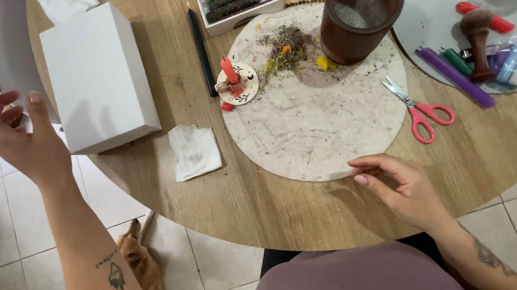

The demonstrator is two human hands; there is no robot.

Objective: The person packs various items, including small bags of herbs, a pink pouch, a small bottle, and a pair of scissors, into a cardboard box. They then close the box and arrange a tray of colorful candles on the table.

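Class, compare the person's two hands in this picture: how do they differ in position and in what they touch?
The left hand is raised off the table's edge, out over the floor, gripping the rim of a white round plate; the right hand rests low on the wooden table. The left hand's fingers curl around the plate, while the right hand's fingertips only touch the edge of the speckled round board. Both are bare, with tattooed forearms.

Bare forearms, small dark tattoo on left forearm, dark tattoo near right wrist, mauve short-sleeved top, pale-painted nails
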